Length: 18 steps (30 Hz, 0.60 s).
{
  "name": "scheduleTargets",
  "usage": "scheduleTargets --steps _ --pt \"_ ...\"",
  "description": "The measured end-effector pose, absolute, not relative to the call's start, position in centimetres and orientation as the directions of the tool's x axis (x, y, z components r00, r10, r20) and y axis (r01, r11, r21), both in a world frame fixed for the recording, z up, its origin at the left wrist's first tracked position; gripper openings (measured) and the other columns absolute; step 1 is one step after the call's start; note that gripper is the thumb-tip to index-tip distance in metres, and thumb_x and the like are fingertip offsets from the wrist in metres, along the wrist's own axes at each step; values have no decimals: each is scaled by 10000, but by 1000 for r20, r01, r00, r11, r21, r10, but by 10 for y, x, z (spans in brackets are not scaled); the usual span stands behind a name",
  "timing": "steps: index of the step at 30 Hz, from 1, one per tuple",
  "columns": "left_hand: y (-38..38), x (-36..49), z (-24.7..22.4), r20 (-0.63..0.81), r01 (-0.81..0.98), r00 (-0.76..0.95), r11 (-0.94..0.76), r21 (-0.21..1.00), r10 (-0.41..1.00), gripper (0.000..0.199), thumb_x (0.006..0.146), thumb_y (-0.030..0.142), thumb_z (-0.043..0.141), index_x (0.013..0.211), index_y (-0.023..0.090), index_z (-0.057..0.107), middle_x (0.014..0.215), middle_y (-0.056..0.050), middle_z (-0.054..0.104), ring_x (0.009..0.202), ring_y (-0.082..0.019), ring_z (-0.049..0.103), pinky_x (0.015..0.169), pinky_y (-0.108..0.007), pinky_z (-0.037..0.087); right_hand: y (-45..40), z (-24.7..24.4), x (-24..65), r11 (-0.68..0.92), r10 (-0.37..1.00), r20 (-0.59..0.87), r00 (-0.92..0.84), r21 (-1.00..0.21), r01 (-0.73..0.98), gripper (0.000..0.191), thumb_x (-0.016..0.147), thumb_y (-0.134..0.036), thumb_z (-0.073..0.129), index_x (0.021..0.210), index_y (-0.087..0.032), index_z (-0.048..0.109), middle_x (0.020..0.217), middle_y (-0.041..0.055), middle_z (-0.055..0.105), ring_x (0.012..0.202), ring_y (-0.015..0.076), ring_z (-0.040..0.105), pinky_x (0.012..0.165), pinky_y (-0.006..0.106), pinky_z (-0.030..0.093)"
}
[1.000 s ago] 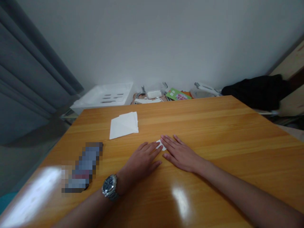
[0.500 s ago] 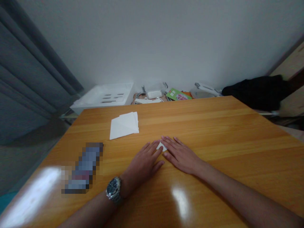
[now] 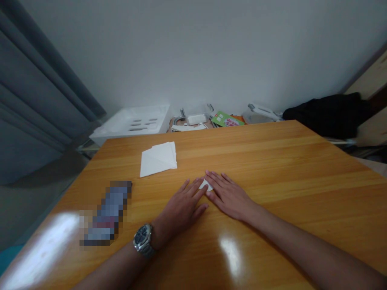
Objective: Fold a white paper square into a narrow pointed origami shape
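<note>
A small piece of white paper (image 3: 206, 185) lies on the wooden table (image 3: 272, 161), partly covered by my fingers. My left hand (image 3: 185, 203), palm down, touches the paper's left side and near edge with its fingertips; its fingers are stretched and slightly apart. From the right, my right hand (image 3: 228, 195) lies flat with its fingers over the paper's right side. Neither hand grips the paper, and much of its outline is hidden. A watch (image 3: 143, 239) sits on my left wrist.
Folded white paper sheets (image 3: 159, 159) lie farther back on the left. A blurred-out phone-like object (image 3: 110, 211) rests left of my left hand. Behind the table are a white foam tray (image 3: 130, 123), a green booklet (image 3: 226, 119), clear containers and a black cloth (image 3: 329, 114).
Both hands remain on the small paper. The right thumb has shifted slightly toward the paper, and the fingers of my left hand have moved a little. The other objects stay in place.
</note>
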State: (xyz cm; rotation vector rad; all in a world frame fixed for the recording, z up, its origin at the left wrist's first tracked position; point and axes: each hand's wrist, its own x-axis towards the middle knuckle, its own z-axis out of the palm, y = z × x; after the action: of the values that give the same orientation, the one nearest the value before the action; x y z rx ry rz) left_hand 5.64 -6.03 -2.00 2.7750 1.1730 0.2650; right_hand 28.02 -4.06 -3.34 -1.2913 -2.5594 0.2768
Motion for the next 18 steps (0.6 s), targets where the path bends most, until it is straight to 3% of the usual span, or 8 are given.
scheduleTargets --steps 7,13,18 --pt "-62 47 -21 107 681 710 -718 146 696 585 1042 398 393 1569 188 248 1629 -97 286 1523 -220 217 1250 -467 190 -41 -34 281 597 800 134 -585 -284 750 645 1046 -513 265 1578 -149 277 1624 91 271 1510 226 248 1241 473 215" --pt "-67 41 -22 144 709 687 -700 85 712 587 1052 416 367 1562 143 268 1610 -123 314 1501 -226 281 1239 -463 239 -41 -34 281 595 801 136 -583 -286 752 655 1042 -519 280 1579 -144 275 1627 99 260 1511 229 242 1242 471 212" --pt "-74 35 -18 182 765 634 -644 -4 751 572 1048 433 372 1508 93 379 1558 -163 403 1455 -256 379 1210 -473 312 -42 -31 280 584 808 111 -579 -287 760 674 1040 -539 257 1578 -134 272 1626 95 260 1510 233 247 1242 474 212"
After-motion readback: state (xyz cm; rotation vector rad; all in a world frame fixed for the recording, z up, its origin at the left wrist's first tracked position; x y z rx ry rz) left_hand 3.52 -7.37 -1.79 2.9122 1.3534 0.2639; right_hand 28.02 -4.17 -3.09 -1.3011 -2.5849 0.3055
